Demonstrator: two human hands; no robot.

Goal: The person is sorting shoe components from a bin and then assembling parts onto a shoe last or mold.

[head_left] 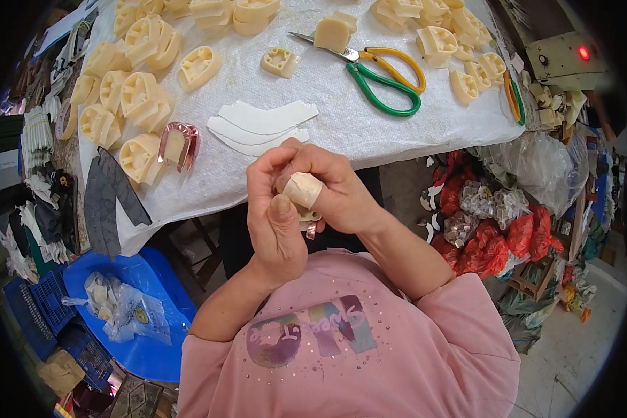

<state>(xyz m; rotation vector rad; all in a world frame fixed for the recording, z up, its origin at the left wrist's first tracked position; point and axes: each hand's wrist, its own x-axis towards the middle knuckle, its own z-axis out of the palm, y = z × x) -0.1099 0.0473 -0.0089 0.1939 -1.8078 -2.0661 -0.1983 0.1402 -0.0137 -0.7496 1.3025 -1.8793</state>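
Note:
My left hand (280, 240) and my right hand (343, 198) meet in front of my chest, just off the table's near edge. Between them is a small cream plastic shoe heel (307, 220) with a shiny pink strip (311, 230) at its lower end. Most of it is hidden by my curled fingers. Pale tape (303, 188) wraps my right thumb. Ahead on the table lie stacked white curved strips (261, 129). To their left, a heel covered in metallic pink (179, 146) stands beside bare cream heels (141, 159).
Scissors (380, 80) with green and yellow handles lie open on the white-covered table (244, 80); several cream heels (146, 42) cluster at both sides. Dark curved pieces (108, 202) hang over the left edge. A blue basin (153, 355) is lower left, red bags (481, 244) lower right.

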